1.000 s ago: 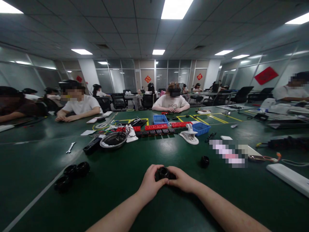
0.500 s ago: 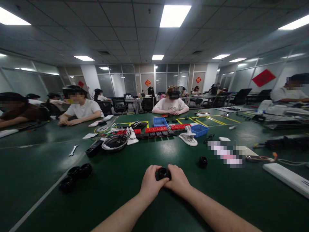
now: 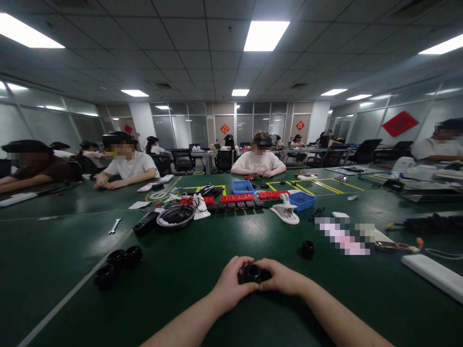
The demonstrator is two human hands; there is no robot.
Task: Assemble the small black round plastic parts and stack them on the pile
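A small black ring-shaped part (image 3: 252,273) sits just above the green table (image 3: 188,270), gripped from both sides. My left hand (image 3: 231,283) clasps its left side with curled fingers. My right hand (image 3: 282,278) pinches its right side. Another small black round part (image 3: 308,248) rests on the table to the right, beyond my right hand. Three black round parts (image 3: 117,262) lie grouped at the left, well away from my left hand.
Farther back lie a metal bowl (image 3: 176,216), a black power strip (image 3: 145,223), a wrench (image 3: 115,225), red strips (image 3: 237,197), blue bins (image 3: 302,200) and a white clamp (image 3: 285,210). A white bar (image 3: 432,271) lies at the right. Other people sit around the table.
Both hands stay closed on the black part with only small finger shifts. The whole scene sits slightly lower and to the right in view, as my head moved.
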